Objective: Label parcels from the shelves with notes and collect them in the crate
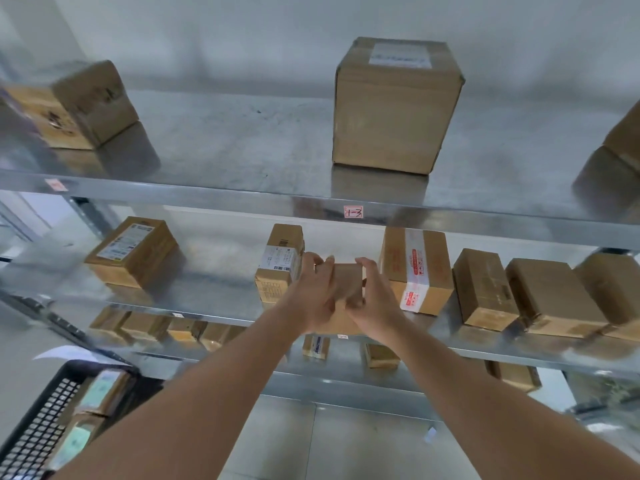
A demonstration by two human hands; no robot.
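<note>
A small brown parcel sits at the front of the middle shelf, gripped between the left hand and right hand. This looks like the pick-up; next it needs lifting clear of the taped box just right, toward the crate far down-left.

On the middle shelf, bare metal lies open between the left box and the labelled box. Right of the taped box, boxes crowd the front edge.
</note>
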